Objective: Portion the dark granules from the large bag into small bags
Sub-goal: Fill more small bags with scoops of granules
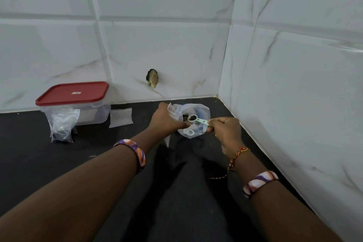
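Thin, limp plastic is my trouble: the large bag [193, 122] slumps on the tabletop [59, 163], so my left hand [167, 119] pinches its rim open. My right hand [225, 129], just beside the bag, grips the spoon [197, 120] handle, granules [192, 117] heaped loosely over the bag's mouth.

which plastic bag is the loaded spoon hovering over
The large open bag near the corner, gripped by the left hand. The bag by the red-lidded box sits apart, untouched.

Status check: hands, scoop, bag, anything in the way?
Right hand holds loaded scoop over big bag. Left hand grips a small bag at its rim. Nothing blocking.
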Available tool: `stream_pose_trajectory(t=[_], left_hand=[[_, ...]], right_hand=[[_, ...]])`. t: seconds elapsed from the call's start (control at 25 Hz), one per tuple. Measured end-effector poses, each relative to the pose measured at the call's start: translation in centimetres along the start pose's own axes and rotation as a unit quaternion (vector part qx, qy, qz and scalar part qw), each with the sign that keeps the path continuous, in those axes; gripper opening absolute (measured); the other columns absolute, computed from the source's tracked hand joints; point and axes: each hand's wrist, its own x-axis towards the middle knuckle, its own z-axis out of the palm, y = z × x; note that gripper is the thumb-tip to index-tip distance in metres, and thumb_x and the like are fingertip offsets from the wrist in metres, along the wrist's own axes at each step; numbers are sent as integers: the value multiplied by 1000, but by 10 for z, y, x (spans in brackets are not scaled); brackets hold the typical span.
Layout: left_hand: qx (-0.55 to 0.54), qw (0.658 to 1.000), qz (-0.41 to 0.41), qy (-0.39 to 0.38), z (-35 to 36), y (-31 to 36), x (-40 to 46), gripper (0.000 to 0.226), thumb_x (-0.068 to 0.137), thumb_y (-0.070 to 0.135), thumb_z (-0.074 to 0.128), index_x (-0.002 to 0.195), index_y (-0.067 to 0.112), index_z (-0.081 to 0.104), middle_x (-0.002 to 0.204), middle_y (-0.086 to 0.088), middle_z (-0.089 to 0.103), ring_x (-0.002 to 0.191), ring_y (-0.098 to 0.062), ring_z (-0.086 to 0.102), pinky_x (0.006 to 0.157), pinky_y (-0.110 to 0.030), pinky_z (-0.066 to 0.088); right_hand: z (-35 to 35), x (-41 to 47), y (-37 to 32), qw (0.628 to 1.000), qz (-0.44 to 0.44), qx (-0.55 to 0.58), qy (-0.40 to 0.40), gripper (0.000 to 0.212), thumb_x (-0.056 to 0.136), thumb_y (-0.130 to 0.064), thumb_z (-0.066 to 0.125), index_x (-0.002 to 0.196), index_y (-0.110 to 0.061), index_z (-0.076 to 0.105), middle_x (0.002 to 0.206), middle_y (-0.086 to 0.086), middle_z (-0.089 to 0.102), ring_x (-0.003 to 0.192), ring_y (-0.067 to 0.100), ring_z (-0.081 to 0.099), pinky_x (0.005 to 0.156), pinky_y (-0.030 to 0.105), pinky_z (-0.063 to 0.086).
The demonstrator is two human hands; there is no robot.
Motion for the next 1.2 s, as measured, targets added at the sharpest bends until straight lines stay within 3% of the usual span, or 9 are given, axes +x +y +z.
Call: stream_pose_trajectory(t=[0.16, 0.32, 0.44, 0.64, 0.8, 0.96, 1.04, 1.08, 1.2], left_hand=[[42, 999, 30, 2, -10, -6, -15, 64, 65, 19, 80, 119, 7, 47, 112, -8, 56, 95, -18, 54, 73, -26, 47], [114, 991, 71, -1, -12, -8, -22, 68, 61, 29, 82, 118, 12, 48, 114, -7, 57, 103, -23, 55, 85, -37, 51], [114, 988, 101, 6, -12, -2, -24, 71, 59, 33, 82, 118, 14, 47, 113, -6, 57, 104, -23, 53, 85, -38, 50], [11, 995, 97, 1, -11, 9, -23, 50, 62, 26, 82, 97, 11, 50, 80, 5, 52, 71, -10, 49, 56, -20, 35], [-29, 994, 103, -7, -9, 8, -20, 48, 61, 26, 83, 93, 10, 51, 78, 4, 53, 71, -9, 49, 57, -20, 35], [-78, 990, 116, -12, -9, 13, -20, 46, 59, 28, 80, 92, 11, 53, 82, 1, 55, 75, -11, 51, 62, -22, 40], [-109, 989, 99, -5, -10, 17, -18, 37, 63, 21, 81, 87, 18, 53, 82, 3, 56, 74, -8, 52, 63, -20, 42], [-122, 989, 88, -5, -11, 17, -16, 37, 65, 17, 80, 89, 19, 53, 84, 4, 57, 75, -7, 53, 63, -19, 42], [-146, 987, 73, -10, -11, 13, -12, 48, 68, 14, 79, 108, 11, 52, 94, 1, 59, 82, -9, 56, 66, -18, 44]], right_hand=[[-17, -21, -11, 1000, -8, 11, -4, 20, 85, -6, 59, 67, -6, 68, 64, 10, 60, 53, 11, 45, 47, 20, 34], [-24, -42, -34, 995, -68, 64, -41, 24, 83, -4, 58, 60, -6, 66, 49, 2, 57, 41, 7, 42, 38, 13, 32], [-18, -55, -51, 982, -176, -37, -56, 20, 82, -6, 59, 66, -5, 71, 51, 1, 61, 37, 1, 46, 42, 11, 38], [-7, -65, -53, 862, -415, -293, -4, 22, 89, -19, 52, 87, -11, 73, 76, 8, 72, 68, 22, 64, 63, 31, 53], [-5, -68, -49, 718, -542, -431, 71, 23, 78, -21, 51, 71, -13, 72, 53, 4, 64, 45, 21, 59, 41, 19, 39], [-2, -61, -51, 752, -533, -385, 53, 31, 83, -25, 48, 76, -9, 73, 59, 8, 69, 49, 23, 63, 43, 23, 46], [-1, -54, -51, 735, -554, -379, 99, 37, 86, -28, 43, 79, -9, 74, 62, 8, 71, 50, 22, 65, 44, 27, 53], [-1, -52, -53, 759, -538, -353, 97, 37, 88, -26, 43, 84, -9, 75, 68, 8, 73, 54, 21, 66, 48, 28, 55], [2, -44, -53, 915, -366, -167, 36, 21, 90, -15, 56, 96, -6, 74, 79, 8, 74, 63, 12, 62, 59, 19, 51]])
